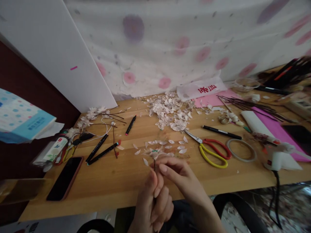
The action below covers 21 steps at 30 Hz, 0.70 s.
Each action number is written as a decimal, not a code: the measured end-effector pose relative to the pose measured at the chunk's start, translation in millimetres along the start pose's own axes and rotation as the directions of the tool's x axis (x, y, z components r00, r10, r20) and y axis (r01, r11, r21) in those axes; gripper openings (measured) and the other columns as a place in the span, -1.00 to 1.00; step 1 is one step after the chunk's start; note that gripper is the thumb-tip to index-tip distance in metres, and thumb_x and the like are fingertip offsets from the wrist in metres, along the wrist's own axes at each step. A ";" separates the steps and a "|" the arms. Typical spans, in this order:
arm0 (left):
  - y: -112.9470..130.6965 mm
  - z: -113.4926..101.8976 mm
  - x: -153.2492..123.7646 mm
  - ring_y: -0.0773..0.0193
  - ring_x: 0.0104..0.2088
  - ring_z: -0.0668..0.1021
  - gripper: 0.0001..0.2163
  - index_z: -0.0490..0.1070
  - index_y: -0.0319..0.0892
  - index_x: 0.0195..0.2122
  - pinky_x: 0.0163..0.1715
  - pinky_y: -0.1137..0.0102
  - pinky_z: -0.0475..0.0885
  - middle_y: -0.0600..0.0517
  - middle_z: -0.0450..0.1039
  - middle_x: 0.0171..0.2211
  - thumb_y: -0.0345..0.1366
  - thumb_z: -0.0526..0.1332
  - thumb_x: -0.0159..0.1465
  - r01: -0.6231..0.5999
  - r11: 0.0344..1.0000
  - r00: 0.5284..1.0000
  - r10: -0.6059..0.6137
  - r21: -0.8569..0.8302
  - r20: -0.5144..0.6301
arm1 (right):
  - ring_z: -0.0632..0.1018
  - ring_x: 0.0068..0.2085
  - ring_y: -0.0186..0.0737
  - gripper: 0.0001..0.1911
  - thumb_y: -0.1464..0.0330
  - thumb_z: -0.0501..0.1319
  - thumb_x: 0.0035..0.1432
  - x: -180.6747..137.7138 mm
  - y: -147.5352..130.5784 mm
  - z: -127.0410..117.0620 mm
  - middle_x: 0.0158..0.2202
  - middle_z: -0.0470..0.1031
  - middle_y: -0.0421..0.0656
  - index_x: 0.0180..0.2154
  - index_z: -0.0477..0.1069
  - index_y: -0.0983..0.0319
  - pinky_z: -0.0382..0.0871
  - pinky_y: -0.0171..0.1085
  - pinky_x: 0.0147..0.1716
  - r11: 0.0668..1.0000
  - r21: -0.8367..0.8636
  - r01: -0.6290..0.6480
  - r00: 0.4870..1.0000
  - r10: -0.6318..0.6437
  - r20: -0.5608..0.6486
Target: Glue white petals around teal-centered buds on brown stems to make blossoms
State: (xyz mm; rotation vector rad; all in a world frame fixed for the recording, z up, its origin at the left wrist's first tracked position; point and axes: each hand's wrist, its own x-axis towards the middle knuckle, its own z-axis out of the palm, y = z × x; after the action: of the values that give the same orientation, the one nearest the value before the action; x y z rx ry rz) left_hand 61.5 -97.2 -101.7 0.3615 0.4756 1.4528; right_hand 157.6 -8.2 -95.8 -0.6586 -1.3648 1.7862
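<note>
My left hand (157, 202) is wrapped round a thin dark stem (155, 165), which stands up between its thumb and fingers. At the stem's top spreads a pale petalled flower (153, 151) with a small green spot in it. My right hand (181, 173) closes its thumb and fingertips on the upper stem, just below the flower; the exact contact is partly hidden. Just beyond, loose pale petals (168, 147) lie in rows on the wooden table (116, 184). A large heap of petals (170, 111) lies behind them.
Red-and-yellow-handled scissors (213, 152) lie right of the petals, by a ring of pale tape (241, 150) and a black marker (222, 132). A glue gun (275, 157) is far right. Left are a phone (65, 178), more markers (103, 153) and finished-looking flowers (97, 112).
</note>
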 end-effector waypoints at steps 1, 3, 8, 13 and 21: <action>-2.6 -0.9 2.8 0.52 -0.85 -0.09 -0.52 0.19 -0.10 -0.51 -0.81 0.58 -0.10 0.34 -0.14 -0.83 0.06 0.11 0.51 -0.001 1.000 0.999 0.000 0.009 0.036 | 0.63 -0.24 -0.24 -0.73 0.05 0.46 0.17 -0.1 1.8 -0.2 -0.32 0.68 -0.17 -0.33 0.71 0.11 0.53 -0.33 -0.18 0.996 0.073 -0.045 0.998 0.043 0.035; -6.5 -2.0 7.8 0.52 -0.89 -0.11 -0.48 0.10 -0.09 -0.55 -0.84 0.59 -0.09 0.34 -0.18 -0.86 0.07 0.08 0.51 -0.012 0.998 0.998 0.008 0.056 0.060 | 0.64 -0.23 -0.25 -0.76 0.08 0.48 0.15 -1.6 5.3 0.7 -0.35 0.68 -0.18 -0.33 0.72 0.10 0.53 -0.34 -0.16 0.979 0.173 -0.110 0.992 0.097 0.079; -6.3 -0.6 7.2 0.51 -0.81 0.17 -0.56 0.47 -0.17 -0.48 -0.75 0.61 0.09 0.23 0.20 -0.81 0.06 0.28 0.40 -0.027 0.977 1.000 0.029 0.212 -0.010 | 0.57 -0.40 -0.33 -0.66 0.05 0.47 0.16 -5.0 6.5 2.8 -0.44 0.62 -0.18 -0.42 0.66 0.18 0.45 -0.40 -0.37 0.954 0.264 -0.142 0.990 0.136 0.043; 15.0 3.7 -6.0 0.27 -0.45 0.58 -0.74 0.65 -0.11 -0.35 -0.40 0.48 0.47 0.05 0.59 -0.49 -0.02 0.44 0.27 -0.059 0.694 0.817 0.447 0.718 -0.364 | 0.39 -0.60 -0.37 -0.56 -0.01 0.44 0.16 -7.4 -1.4 -3.5 -0.64 0.44 -0.27 -0.47 0.56 0.21 0.25 -0.37 -0.56 0.956 0.284 -0.078 0.992 0.102 -0.072; 47.6 5.2 -5.6 0.30 -0.31 0.57 -0.76 0.60 -0.07 -0.17 -0.38 0.50 0.52 0.08 0.56 -0.25 -0.55 0.43 0.22 -0.395 -0.027 0.547 0.797 0.918 0.258 | 0.03 -0.77 -0.56 -0.54 0.02 0.35 0.28 -22.7 -10.3 6.2 -0.74 0.26 -0.40 -0.48 0.46 0.24 -0.11 -0.40 -0.67 0.902 0.380 -0.204 0.977 0.167 0.129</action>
State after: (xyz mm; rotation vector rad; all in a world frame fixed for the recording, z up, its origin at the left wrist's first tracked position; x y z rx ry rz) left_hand 23.2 -98.1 -72.4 1.4755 1.7196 2.0046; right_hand 168.3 -29.1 -85.4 -0.5024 -0.9792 2.1897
